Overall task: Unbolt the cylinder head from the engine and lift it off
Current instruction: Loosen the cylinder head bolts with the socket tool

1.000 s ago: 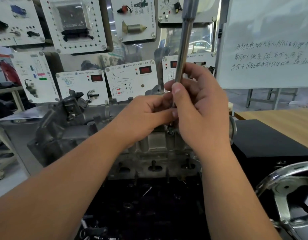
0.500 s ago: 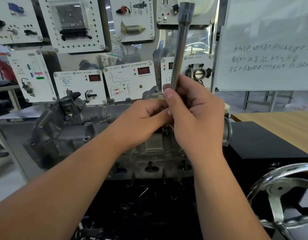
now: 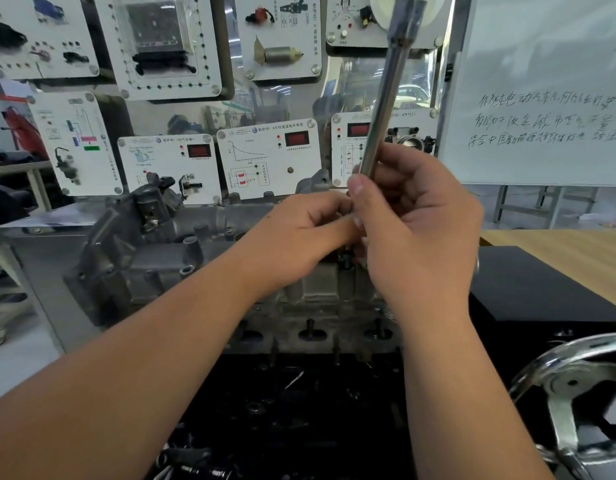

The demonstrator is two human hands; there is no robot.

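Note:
The grey cast cylinder head [image 3: 154, 258] lies across the middle of the view on top of the dark engine block [image 3: 292, 403]. A long steel socket extension [image 3: 386, 95] stands nearly upright over the head's right part, its square-drive end high up. My right hand [image 3: 417, 237] grips the bar's lower half, thumb on its near side. My left hand [image 3: 299, 233] reaches in from the left and pinches the bar's bottom end, which my fingers hide. The bolt under the tool is hidden.
A chrome handwheel [image 3: 569, 386] sits at the lower right. A black box [image 3: 542, 292] and a wooden table [image 3: 569, 258] lie to the right. Training panels [image 3: 268, 161] and a whiteboard [image 3: 542, 98] stand behind the engine. Loose dark parts [image 3: 195, 459] lie below the block.
Both hands and the bar have stayed together over the same spot on the head. The view has shifted slightly, and my right thumb sits a little higher on the bar.

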